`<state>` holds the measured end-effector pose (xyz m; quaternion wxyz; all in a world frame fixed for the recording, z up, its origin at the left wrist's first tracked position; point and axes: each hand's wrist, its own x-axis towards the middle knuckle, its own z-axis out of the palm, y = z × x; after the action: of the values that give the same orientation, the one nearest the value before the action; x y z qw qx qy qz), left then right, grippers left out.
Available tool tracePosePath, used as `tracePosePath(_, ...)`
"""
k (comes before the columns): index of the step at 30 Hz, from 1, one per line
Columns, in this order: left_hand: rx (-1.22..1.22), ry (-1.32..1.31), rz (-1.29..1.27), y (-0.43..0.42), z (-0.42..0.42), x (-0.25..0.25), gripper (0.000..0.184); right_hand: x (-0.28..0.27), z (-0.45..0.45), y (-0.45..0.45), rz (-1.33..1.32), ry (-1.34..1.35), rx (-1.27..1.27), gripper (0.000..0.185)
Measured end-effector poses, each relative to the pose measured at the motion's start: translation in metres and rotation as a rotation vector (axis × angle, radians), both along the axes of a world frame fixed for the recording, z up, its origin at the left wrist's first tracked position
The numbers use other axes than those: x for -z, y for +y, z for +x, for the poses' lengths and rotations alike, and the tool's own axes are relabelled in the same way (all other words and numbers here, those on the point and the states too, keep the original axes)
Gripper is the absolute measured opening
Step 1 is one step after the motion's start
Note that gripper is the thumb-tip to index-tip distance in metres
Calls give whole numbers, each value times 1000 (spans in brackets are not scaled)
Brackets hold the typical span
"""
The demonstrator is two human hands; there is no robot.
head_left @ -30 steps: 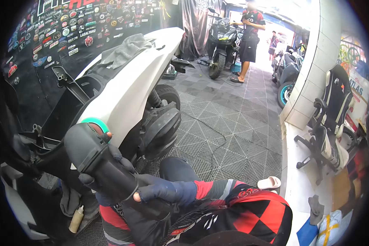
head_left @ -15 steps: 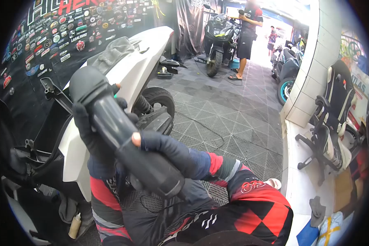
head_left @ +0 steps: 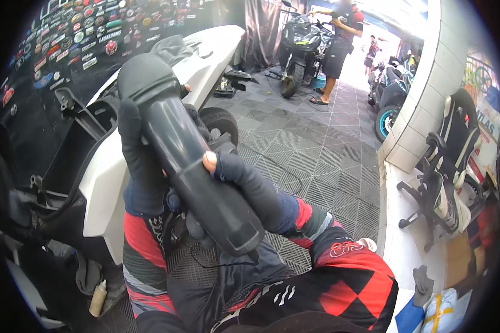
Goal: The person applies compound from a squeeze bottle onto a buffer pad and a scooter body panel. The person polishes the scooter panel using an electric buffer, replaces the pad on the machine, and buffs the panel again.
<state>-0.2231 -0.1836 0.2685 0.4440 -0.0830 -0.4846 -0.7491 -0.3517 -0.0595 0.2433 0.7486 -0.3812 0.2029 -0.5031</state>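
A thick black cylindrical tool (head_left: pixel 178 150) with a wider rounded head is held up close to the camera, tilted with its head toward the upper left. Around its upper part, on the left side, wraps my gloved left hand (head_left: pixel 139 144). My right hand (head_left: pixel 244 183), in a dark fingerless glove, grips the lower body, thumb on top and fingers beneath. A thin cord hangs near the tool's lower end. Behind it stands a partly stripped motorcycle with a white body panel (head_left: pixel 103 188) and a grey cloth (head_left: pixel 171 49) on top.
A bottle (head_left: pixel 98 298) stands at the lower left. Beyond are a person (head_left: pixel 341 44) beside a black motorcycle (head_left: pixel 300 53), and another person farther back. At right are a tiled pillar (head_left: pixel 422 105), an office chair (head_left: pixel 450 161) and a wrapped package (head_left: pixel 440 315). A cable crosses the floor.
Both hands and the tool have risen and come closer to the camera, the tool's lower end swinging right. My left hand has moved up along it. The standing person has stretched out an arm.
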Motion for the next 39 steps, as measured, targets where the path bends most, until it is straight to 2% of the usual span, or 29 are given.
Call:
tracePosePath(1,-88,-37,9,3,9,7,105,5,6,5,30,69,12,74)
tracePosePath(4,-77,4,48,12,38,35,109,17,22,12,95,180,-60,75)
tracePosePath(5,-47,12,38,17,49,44,116,26,29,13,34,230,-58,70)
tracePosePath(6,-72,6,52,24,59,51,116,33,35,14,-31,277,-53,64)
tracePosePath(9,34,-1,-16,29,91,74,131,55,54,12,-71,282,-120,67)
tracePosePath(10,23,-8,-9,28,100,82,131,67,59,10,-135,295,-120,68)
tracePosePath(13,323,209,-49,22,116,102,133,80,68,7,-68,256,-255,71)
tracePosePath(14,333,201,-53,15,114,105,133,82,69,6,-29,268,-329,73)
tracePosePath(15,377,249,-111,11,111,106,131,82,75,9,-116,287,-197,73)
tracePosePath(17,429,296,-161,8,107,105,129,75,70,9,-117,302,-181,72)
tracePosePath(20,520,196,-99,8,93,83,131,62,49,-1,-115,350,-194,71)
tracePosePath(22,492,171,-150,-7,77,74,128,49,31,-3,-105,374,-195,71)
tracePosePath(24,419,230,-70,-8,54,63,120,32,17,0,-81,283,-141,65)
tracePosePath(25,314,177,-54,-2,41,49,116,29,12,-1,-123,290,-39,58)
tracePosePath(26,333,172,-58,-2,27,40,116,20,2,0,-126,287,-19,58)
tracePosePath(28,197,114,6,-6,4,23,115,0,-18,3,-20,106,-68,53)
tracePosePath(29,172,60,-14,-9,-7,15,108,-1,-29,-1,157,22,-127,51)
tracePosePath(30,7,-30,-85,-18,-29,5,95,-4,-47,-8,178,-54,-104,53)
tracePosePath(32,-86,51,15,-16,-59,-9,79,-3,-67,-21,42,-125,-130,64)
tracePosePath(33,-228,43,18,-21,-68,-11,71,-3,-70,-23,36,-123,-117,64)
tracePosePath(34,-234,28,-24,-31,-72,-14,66,-5,-73,-25,46,-187,-146,65)
tracePosePath(36,-139,26,-24,-30,-75,-15,74,-7,-74,-24,46,-246,-161,66)
tracePosePath(38,-39,7,-90,-24,-63,-5,87,-3,-64,-17,56,-117,-89,66)
tracePosePath(39,-90,-21,-16,-16,-57,-1,99,3,-56,-12,73,-61,-59,66)
